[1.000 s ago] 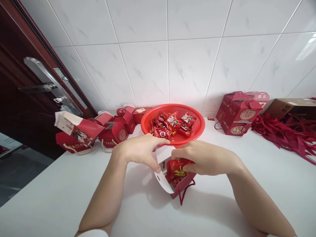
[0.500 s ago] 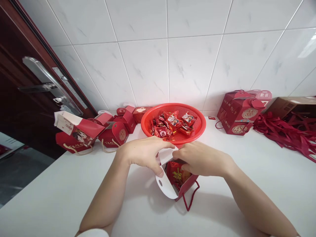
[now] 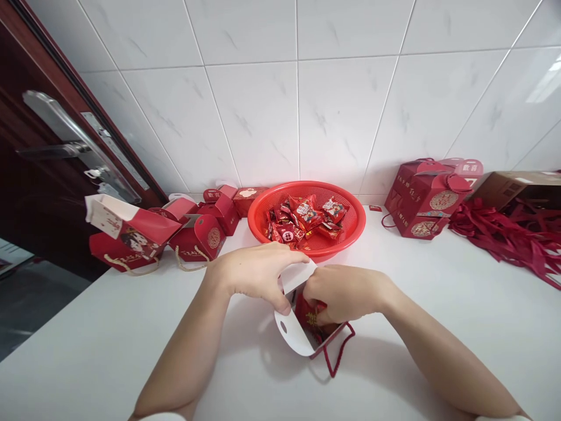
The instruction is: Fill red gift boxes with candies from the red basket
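On the white table (image 3: 245, 368), front ctr, your open red box (image 3: 326, 342) sits btwn your hands, nearer you than 1 red basket (image 3: 357, 228) of wrapped pieces. Readable: 歡喜 on a tab of the R-side box stack (image 3: 429, 199), and again among the L-side boxes (image 3: 202, 240), at least 4. Gold lettering on the red pkt (image 3: 312, 317) inside is part-covered. Opening faces up; 1 round-ended white flap (image 3: 298, 339) points near-L; long axis unclear. Your L hand (image 3: 256, 272) spreads wide, thumb on flap; can't tell if gripping. Your R hand (image 3: 350, 292) dips in, fingers at pkt; can't tell if pinched.
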`<act>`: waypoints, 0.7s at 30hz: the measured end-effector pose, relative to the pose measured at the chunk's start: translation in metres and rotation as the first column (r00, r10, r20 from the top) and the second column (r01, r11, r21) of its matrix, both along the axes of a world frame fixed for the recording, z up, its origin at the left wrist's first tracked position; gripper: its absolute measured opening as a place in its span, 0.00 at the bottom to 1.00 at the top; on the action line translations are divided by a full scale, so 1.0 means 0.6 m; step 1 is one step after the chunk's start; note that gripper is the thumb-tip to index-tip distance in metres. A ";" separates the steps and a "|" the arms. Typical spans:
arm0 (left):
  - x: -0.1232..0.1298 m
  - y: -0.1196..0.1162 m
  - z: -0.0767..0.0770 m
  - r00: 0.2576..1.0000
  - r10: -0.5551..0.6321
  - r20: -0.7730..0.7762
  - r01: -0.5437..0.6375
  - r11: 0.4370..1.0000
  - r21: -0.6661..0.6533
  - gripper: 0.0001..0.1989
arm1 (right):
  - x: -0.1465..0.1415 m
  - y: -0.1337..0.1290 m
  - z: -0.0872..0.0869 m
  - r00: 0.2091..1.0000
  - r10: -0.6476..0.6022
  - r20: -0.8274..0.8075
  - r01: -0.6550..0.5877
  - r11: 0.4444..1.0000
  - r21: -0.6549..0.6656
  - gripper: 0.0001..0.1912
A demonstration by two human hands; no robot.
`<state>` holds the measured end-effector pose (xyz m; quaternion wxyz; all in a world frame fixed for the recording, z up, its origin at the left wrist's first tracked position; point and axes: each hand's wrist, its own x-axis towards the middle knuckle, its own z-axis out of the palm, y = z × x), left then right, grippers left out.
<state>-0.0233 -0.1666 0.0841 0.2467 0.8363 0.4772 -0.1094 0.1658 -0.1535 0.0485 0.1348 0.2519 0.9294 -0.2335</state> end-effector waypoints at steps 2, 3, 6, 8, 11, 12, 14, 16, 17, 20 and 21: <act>0.001 0.000 -0.001 1.000 0.002 -0.007 -0.002 1.000 0.007 0.35 | 0.007 0.004 0.010 0.999 0.019 -0.032 -0.019 1.000 -0.007 0.11; 0.002 0.001 -0.001 1.000 0.006 -0.006 -0.006 1.000 0.006 0.36 | 0.011 0.006 0.014 0.998 0.029 -0.064 -0.030 0.999 -0.014 0.11; 0.003 0.000 -0.001 1.000 0.012 0.008 -0.012 1.000 0.005 0.37 | 0.013 0.008 0.015 0.985 0.082 -0.151 -0.094 0.993 -0.075 0.11; 0.004 -0.001 -0.001 1.000 0.003 0.021 -0.003 1.000 0.006 0.35 | 0.005 0.009 0.007 0.984 0.127 -0.128 -0.142 0.983 -0.119 0.11; 0.007 -0.003 0.001 1.000 -0.009 0.021 0.009 1.000 0.012 0.32 | -0.010 0.008 -0.010 0.991 0.131 0.014 -0.129 0.987 -0.101 0.10; 0.007 -0.004 0.001 1.000 -0.009 0.020 0.009 1.000 0.017 0.32 | -0.013 0.008 -0.014 0.992 0.111 0.055 -0.106 0.991 -0.086 0.09; 0.008 -0.005 0.001 1.000 -0.010 0.021 0.009 1.000 0.024 0.33 | -0.012 0.006 -0.015 0.994 0.066 0.087 -0.061 0.996 -0.064 0.08; 0.008 -0.005 0.000 1.000 -0.008 0.022 0.008 1.000 0.023 0.33 | -0.004 0.003 -0.007 0.997 0.040 0.069 -0.036 0.997 -0.061 0.07; 0.007 -0.005 0.000 1.000 -0.005 0.020 0.005 1.000 0.023 0.33 | 0.003 0.002 -0.001 0.998 0.033 0.046 -0.030 0.998 -0.059 0.07; 0.008 -0.006 -0.002 1.000 0.010 0.011 -0.010 1.000 0.025 0.33 | 0.026 -0.002 0.023 0.999 0.019 -0.041 -0.022 0.998 -0.060 0.08; 0.008 -0.006 -0.002 1.000 0.016 0.008 -0.016 1.000 0.025 0.33 | 0.034 -0.002 0.031 0.998 0.019 -0.065 -0.024 0.997 -0.072 0.10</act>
